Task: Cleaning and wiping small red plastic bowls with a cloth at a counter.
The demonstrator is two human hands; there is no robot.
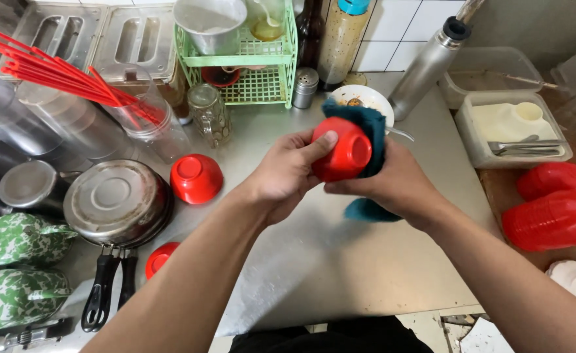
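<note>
Over cluttered steel counter [340,261]: left hand [286,173] fingers clamped on red bowl [341,149], steadying it; right hand [392,186] closed round teal cloth [369,131], cupping bowl.

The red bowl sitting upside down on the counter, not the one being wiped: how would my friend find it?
Start at the stacked steel pans with black handles on the left of the metal counter. Just right of them, in front of the glass jar, a small red bowl sits upside down. Unlike the red bowl in the hands, nothing touches it.
</note>
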